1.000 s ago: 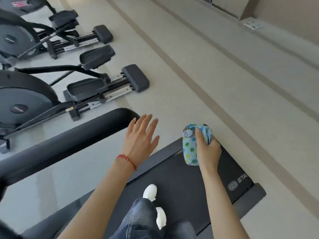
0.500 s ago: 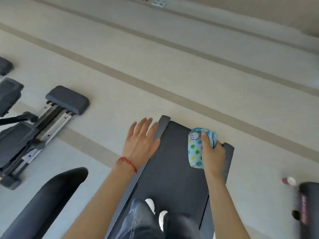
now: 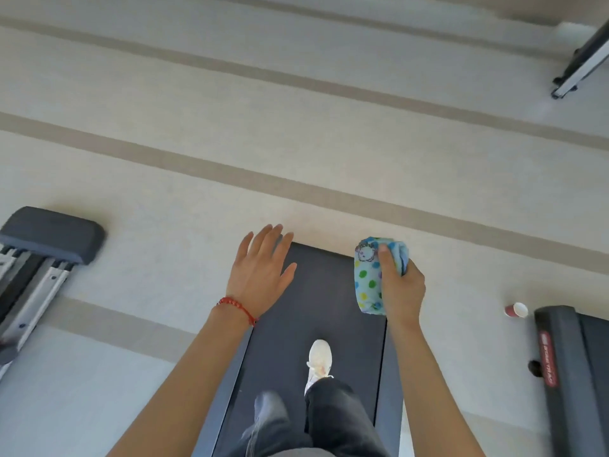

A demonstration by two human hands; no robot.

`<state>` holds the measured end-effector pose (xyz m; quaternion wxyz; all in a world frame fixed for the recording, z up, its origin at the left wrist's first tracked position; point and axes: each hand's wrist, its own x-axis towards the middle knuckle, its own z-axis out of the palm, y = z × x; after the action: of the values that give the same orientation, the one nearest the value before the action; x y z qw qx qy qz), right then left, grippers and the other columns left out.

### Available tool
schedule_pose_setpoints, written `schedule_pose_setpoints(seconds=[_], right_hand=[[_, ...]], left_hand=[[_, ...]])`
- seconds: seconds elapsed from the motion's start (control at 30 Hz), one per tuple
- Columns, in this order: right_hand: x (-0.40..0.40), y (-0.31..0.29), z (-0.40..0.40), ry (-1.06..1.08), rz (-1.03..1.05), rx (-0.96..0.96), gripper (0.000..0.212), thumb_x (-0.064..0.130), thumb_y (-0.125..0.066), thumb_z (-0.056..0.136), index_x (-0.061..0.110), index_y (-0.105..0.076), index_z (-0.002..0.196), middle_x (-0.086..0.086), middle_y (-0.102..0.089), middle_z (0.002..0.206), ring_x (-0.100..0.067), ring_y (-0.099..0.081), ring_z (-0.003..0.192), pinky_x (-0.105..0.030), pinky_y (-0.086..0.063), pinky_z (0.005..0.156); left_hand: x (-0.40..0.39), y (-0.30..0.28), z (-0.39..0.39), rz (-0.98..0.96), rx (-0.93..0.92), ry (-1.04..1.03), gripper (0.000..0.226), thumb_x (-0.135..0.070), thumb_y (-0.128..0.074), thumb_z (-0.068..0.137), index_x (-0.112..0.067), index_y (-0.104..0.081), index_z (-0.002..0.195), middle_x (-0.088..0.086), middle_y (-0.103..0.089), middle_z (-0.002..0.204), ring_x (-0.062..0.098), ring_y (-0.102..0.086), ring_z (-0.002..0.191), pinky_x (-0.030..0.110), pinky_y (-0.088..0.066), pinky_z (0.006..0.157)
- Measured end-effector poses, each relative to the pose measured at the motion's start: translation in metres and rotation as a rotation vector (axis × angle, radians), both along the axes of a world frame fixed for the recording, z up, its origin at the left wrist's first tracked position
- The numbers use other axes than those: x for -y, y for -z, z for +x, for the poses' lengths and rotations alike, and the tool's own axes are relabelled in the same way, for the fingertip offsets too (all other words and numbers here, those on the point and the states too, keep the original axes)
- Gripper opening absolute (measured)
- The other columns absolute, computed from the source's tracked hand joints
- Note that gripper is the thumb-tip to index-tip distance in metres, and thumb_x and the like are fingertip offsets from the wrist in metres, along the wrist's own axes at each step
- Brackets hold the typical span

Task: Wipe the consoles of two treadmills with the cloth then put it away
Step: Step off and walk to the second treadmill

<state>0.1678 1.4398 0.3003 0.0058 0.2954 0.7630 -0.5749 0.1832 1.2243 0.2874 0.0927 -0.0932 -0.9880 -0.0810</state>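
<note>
My right hand (image 3: 400, 285) grips a rolled light-blue cloth (image 3: 369, 278) with coloured dots, held in the air above the rear right edge of a treadmill belt (image 3: 290, 324). My left hand (image 3: 262, 272) hovers open with fingers spread over the belt's rear left corner; a red bead bracelet sits on that wrist. I stand on the belt, facing its rear end, one white shoe (image 3: 319, 361) forward. A second treadmill (image 3: 573, 374) with red lettering on its side rail lies at the right edge. No console is in view.
A red paper cup (image 3: 516, 310) lies on the floor by the second treadmill's rear corner. An elliptical's dark end cap and rails (image 3: 49, 239) sit at left. Pale floor with tan stripes (image 3: 296, 192) stretches ahead. A metal frame on wheels (image 3: 580, 64) stands top right.
The view has swung right: the elliptical slid to the left edge, the handrail left the frame, and the second treadmill and cup came in. Both hands keep their pose, the right still holding the cloth.
</note>
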Motion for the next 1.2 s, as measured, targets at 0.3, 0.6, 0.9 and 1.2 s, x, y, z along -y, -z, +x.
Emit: schedule_pose_setpoints(seconds=[0.3,0.6,0.9,1.2], right_hand=[[-0.035,-0.008,-0.113,0.036,-0.033,0.0,0.031,0.038,-0.059,0.087,0.008,-0.063,0.097,-0.003,-0.064,0.091,-0.016,-0.06,0.082,-0.021,-0.048,0.065],[-0.027,0.012,-0.223,0.109,0.023,0.044,0.031,0.039,-0.058,0.088,0.009,-0.063,0.094,-0.005,-0.065,0.091,-0.021,-0.062,0.085,-0.029,-0.047,0.072],[-0.018,0.016,-0.315,0.204,0.032,0.051,0.027,0.037,-0.059,0.088,0.01,-0.061,0.084,-0.001,-0.062,0.079,-0.018,-0.06,0.077,-0.03,-0.05,0.07],[-0.05,0.022,-0.404,0.234,0.029,0.032,0.029,0.039,-0.059,0.087,0.01,-0.062,0.085,-0.002,-0.064,0.08,-0.016,-0.061,0.076,-0.026,-0.047,0.066]], left_hand=[[-0.036,0.004,-0.12,0.005,0.057,0.06,0.05,-0.033,-0.039,0.086,-0.002,-0.063,0.116,0.017,-0.061,0.12,0.034,-0.058,0.112,0.051,-0.045,0.094],[-0.023,0.019,-0.252,-0.02,0.067,0.138,0.05,-0.033,-0.038,0.085,-0.003,-0.064,0.114,0.017,-0.062,0.119,0.033,-0.059,0.11,0.051,-0.045,0.093],[-0.007,0.025,-0.37,-0.052,0.07,0.25,0.051,-0.033,-0.037,0.086,-0.001,-0.064,0.114,0.019,-0.062,0.116,0.034,-0.06,0.107,0.051,-0.046,0.09],[-0.035,0.031,-0.466,-0.024,0.107,0.274,0.052,-0.034,-0.037,0.087,-0.001,-0.062,0.117,0.019,-0.06,0.12,0.035,-0.058,0.111,0.052,-0.045,0.093]])
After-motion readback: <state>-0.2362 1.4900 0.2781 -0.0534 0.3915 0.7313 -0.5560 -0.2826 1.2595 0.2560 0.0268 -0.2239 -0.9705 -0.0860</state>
